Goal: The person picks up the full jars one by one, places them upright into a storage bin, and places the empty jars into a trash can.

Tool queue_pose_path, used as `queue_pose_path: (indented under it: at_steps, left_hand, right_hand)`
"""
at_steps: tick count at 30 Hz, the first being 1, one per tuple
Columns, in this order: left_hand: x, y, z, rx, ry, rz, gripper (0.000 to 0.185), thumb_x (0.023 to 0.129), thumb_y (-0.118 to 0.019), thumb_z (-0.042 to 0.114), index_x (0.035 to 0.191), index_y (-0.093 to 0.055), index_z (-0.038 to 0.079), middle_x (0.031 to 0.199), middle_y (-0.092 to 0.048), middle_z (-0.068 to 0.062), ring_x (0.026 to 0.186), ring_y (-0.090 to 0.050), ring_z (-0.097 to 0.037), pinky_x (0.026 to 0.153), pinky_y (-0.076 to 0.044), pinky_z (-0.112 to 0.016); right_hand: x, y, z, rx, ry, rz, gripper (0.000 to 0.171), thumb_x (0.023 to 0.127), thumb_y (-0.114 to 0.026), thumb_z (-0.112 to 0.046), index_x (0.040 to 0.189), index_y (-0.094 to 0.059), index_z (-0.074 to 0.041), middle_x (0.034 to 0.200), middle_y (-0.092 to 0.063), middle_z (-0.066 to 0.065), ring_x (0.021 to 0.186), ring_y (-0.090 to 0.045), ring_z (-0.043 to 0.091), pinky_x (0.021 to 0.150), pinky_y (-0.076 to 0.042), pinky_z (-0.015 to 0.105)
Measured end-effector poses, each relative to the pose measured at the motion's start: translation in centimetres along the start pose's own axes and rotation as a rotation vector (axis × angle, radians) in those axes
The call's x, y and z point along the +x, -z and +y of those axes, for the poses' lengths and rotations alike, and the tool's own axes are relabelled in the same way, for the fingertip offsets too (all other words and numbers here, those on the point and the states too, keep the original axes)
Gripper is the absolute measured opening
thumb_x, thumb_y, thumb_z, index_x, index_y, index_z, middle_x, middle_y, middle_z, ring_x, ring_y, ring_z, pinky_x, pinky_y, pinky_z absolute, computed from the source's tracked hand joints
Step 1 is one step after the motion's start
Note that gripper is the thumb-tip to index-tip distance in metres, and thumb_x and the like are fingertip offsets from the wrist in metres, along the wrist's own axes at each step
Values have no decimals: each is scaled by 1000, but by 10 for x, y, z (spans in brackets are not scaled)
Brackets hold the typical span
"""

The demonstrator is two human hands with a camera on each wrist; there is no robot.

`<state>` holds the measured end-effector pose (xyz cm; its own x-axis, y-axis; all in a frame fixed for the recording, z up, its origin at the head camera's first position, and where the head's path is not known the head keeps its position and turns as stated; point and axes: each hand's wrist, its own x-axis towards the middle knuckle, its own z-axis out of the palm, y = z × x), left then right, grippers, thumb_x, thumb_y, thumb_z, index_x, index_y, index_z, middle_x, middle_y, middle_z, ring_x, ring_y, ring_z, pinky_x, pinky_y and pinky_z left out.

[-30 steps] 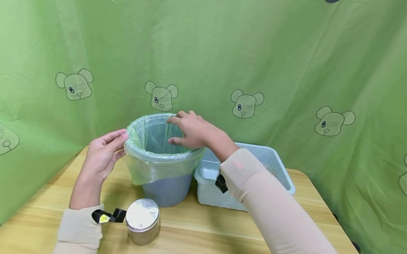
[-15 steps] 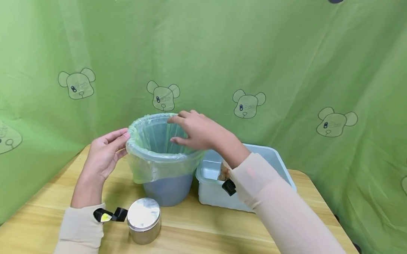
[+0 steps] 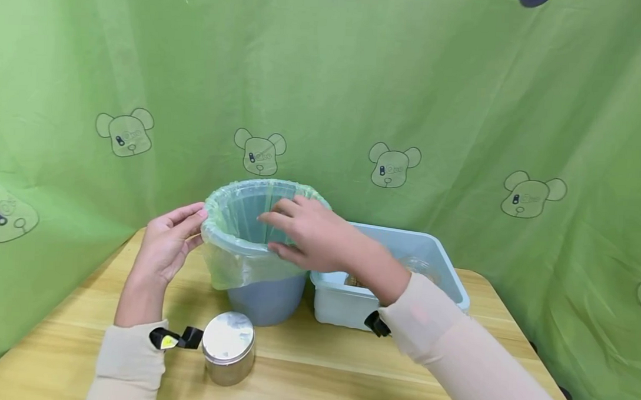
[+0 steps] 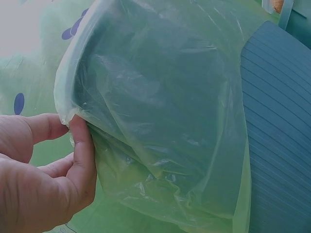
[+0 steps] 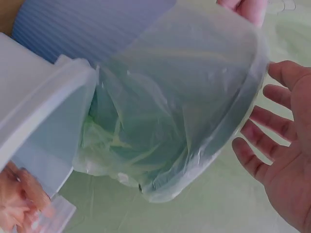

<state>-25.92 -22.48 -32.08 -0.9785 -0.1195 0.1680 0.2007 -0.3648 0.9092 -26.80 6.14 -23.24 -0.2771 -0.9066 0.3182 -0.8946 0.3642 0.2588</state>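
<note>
Over the last second the right hand [image 3: 311, 238] has been drawn back from the far rim of the small blue waste bin [image 3: 264, 295] to its near right edge, and the forearm has been lowered in front of the pale blue plastic tub [image 3: 445, 275]; the left hand [image 3: 165, 244] has been kept where it was, at the bin's left rim. From this it may be judged that the smoothing of the green bin liner [image 3: 233, 262] round the far side is finished and that the near right part of the rim is now being attended to. In the right wrist view the right hand [image 5: 277, 160] is seen with fingers spread and straight, held just beside the rim, nothing being gripped; whether the film is actually touched cannot be told. In the left wrist view the left hand [image 4: 43, 179] is seen with the thumb laid against the folded edge of the liner [image 4: 165, 121], the fingers loosely bent behind it; a true pinch is not plainly shown. The bin stands upright on the wooden table [image 3: 314, 370], near its back edge, its long axis vertical and its mouth pointing straight up, with the liner turned down over the rim as a loose skirt. A lidded metal tin [image 3: 228, 347] stands in front of the bin, apart from it.
</note>
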Motion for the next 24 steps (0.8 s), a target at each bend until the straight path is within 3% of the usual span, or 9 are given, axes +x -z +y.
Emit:
queue_pose_path:
  at_steps: [7, 17, 24]
  left_hand:
    - [1, -1, -1, 16, 3, 2, 45, 95, -75, 16, 133, -59, -1, 111, -68, -1, 94, -67, -12, 82, -58, -22]
    - [1, 0, -1, 30, -4, 2, 46, 95, -75, 17, 134, -58, -3, 111, -68, -1, 94, -67, -12, 82, -58, -23]
    - [1, -1, -1, 19, -8, -1, 41, 95, -75, 16, 130, -61, -1, 110, -68, -1, 94, -67, -12, 82, -58, -23]
  right_hand:
    - [-10, -9, -14, -63, 53, 63, 40, 98, -68, -28, 134, -63, -13, 126, -62, 7, 102, -55, 26, 79, -48, 37]
    - [-15, -25, -42, -133, 169, 193, 38, 96, -69, -29, 131, -63, -15, 125, -64, 7, 103, -56, 25, 83, -49, 36]
    - [-17, -41, -65, -215, 259, 215, 34, 97, -65, -34, 127, -64, -16, 120, -65, 2, 107, -58, 21, 88, -50, 33]
